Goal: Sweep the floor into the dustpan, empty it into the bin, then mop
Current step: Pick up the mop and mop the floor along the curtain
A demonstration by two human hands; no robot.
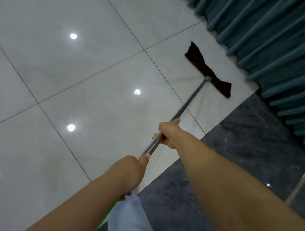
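Looks like a finished indoor room, perhaps a hall or living space – exact kind not certain. Large glossy pale floor tiles (58, 68) with thin dark joints spread ahead and left of the hands, mirroring round ceiling lights (73, 36). Right of the hands, a band of dark marbled stone (245, 143). Further right and beyond, heavy teal pleated curtains (270, 27) hanging down to floor level – furnishing of a home or lobby, no workshop or lab.

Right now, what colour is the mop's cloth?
The mop cloth is black or very dark brown, seen in the head view.
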